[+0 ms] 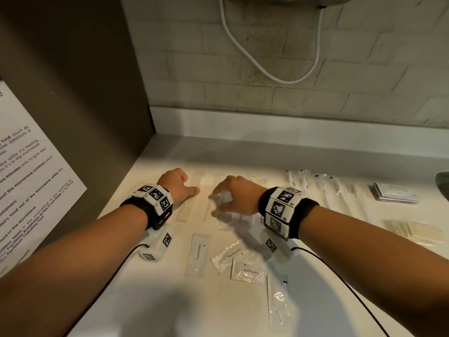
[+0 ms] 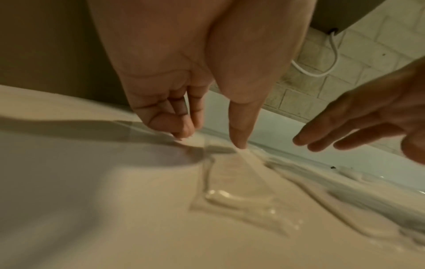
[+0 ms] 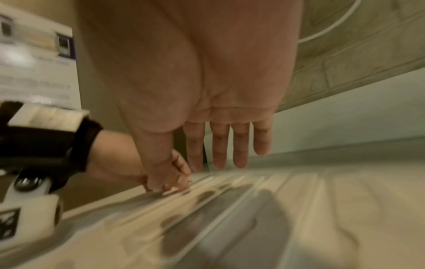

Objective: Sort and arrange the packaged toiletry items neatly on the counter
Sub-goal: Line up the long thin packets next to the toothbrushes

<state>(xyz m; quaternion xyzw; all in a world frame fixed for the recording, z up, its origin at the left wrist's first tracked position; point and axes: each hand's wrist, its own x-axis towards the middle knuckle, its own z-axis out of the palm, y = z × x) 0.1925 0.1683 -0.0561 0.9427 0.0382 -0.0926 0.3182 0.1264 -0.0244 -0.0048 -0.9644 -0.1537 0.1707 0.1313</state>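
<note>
Left hand presses a fingertip on a clear packet; just right of that packet, right hand hovers, fingers straight (holding nothing).

A pale counter carries everything. Three toothpaste sachets lie near its centre, toward six o'clock. Clear wrapped packets sit in a row at twelve o'clock. At three o'clock lie wrapped toothbrushes, a stack of white packets and beige sachets.

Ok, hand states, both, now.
Left hand: open, thumb pressing a clear packet.
Right hand: open, fingers straight, holding nothing.
</note>
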